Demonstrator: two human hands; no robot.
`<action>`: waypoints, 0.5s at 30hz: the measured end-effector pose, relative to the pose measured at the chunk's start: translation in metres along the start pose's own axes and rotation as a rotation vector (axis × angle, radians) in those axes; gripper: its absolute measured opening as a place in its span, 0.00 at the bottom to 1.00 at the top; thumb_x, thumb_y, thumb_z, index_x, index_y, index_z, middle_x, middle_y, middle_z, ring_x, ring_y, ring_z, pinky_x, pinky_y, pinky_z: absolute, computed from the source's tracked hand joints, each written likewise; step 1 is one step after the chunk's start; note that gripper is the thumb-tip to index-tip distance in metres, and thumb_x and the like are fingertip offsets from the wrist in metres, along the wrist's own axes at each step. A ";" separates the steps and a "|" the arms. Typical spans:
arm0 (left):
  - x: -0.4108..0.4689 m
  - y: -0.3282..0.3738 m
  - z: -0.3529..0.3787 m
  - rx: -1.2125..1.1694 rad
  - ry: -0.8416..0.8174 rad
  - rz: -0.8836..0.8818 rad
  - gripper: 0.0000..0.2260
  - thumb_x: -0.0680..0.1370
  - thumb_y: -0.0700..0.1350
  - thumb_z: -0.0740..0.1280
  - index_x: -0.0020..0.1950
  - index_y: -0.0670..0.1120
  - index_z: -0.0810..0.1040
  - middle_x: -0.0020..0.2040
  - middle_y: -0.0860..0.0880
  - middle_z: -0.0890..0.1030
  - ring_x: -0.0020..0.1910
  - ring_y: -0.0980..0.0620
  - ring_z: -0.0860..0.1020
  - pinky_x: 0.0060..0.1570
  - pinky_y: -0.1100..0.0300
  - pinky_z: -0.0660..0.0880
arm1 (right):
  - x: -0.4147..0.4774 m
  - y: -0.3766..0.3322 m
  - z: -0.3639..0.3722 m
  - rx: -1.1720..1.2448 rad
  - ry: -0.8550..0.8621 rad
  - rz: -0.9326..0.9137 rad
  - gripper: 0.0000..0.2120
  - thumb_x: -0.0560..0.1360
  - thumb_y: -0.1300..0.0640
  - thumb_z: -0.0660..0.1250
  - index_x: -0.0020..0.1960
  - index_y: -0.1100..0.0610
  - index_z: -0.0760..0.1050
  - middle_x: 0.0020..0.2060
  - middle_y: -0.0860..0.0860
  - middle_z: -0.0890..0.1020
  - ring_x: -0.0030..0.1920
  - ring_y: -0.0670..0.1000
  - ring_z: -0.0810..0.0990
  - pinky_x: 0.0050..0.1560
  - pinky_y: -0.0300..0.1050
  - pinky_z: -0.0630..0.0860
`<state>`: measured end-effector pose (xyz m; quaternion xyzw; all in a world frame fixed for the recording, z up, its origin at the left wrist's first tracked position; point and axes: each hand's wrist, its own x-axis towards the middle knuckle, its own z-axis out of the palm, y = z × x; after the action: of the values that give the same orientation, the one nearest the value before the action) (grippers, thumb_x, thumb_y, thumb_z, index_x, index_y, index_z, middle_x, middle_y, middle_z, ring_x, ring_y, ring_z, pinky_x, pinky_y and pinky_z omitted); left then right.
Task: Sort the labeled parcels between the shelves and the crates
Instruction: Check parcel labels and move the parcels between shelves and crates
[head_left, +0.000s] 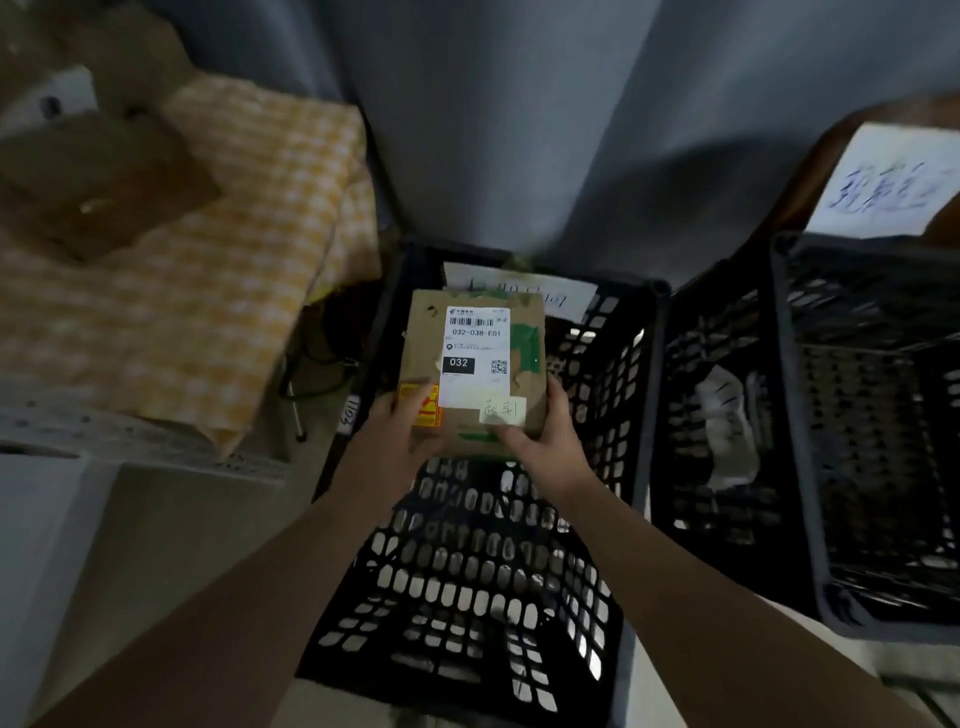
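A brown cardboard parcel (470, 317) with a white shipping label reading 032-038-E01, green tape and a small handwritten note hangs over a black perforated crate (467, 561). My left hand (400, 423) grips its near left corner, thumb on top. My right hand (545, 426) grips its near right corner. A white paper sign (563, 296) sits at the crate's far rim, partly hidden behind the parcel.
A second black crate (872, 467) stands at the right with a white handwritten sign (888, 182) above it and a pale bag (727, 426) between the crates. At the left, a yellow checked cloth (208, 270) covers a surface carrying brown boxes (98, 182). Grey curtain behind.
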<state>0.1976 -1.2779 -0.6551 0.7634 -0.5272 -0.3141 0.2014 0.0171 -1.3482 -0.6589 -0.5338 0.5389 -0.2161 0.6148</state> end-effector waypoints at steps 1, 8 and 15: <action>0.004 -0.014 0.012 0.060 -0.057 -0.018 0.30 0.78 0.46 0.67 0.77 0.54 0.57 0.71 0.44 0.64 0.66 0.46 0.68 0.61 0.53 0.69 | 0.007 0.015 0.004 -0.020 0.003 0.020 0.40 0.73 0.61 0.71 0.76 0.49 0.52 0.62 0.45 0.72 0.62 0.44 0.72 0.60 0.38 0.72; 0.050 -0.063 0.072 0.281 -0.125 0.002 0.28 0.79 0.41 0.62 0.77 0.52 0.56 0.73 0.41 0.58 0.66 0.41 0.67 0.62 0.47 0.70 | 0.056 0.092 0.020 -0.041 0.029 0.092 0.41 0.74 0.57 0.71 0.77 0.50 0.49 0.61 0.44 0.72 0.64 0.46 0.72 0.66 0.49 0.71; 0.091 -0.080 0.105 0.600 -0.045 0.023 0.31 0.74 0.32 0.63 0.74 0.47 0.57 0.73 0.42 0.57 0.64 0.37 0.66 0.53 0.47 0.72 | 0.107 0.129 0.032 -0.051 0.046 0.050 0.37 0.76 0.58 0.68 0.76 0.50 0.49 0.60 0.41 0.69 0.62 0.42 0.69 0.57 0.33 0.70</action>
<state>0.2023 -1.3312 -0.8063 0.7756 -0.6095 -0.1588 -0.0411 0.0403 -1.3816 -0.8247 -0.5304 0.5715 -0.1990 0.5937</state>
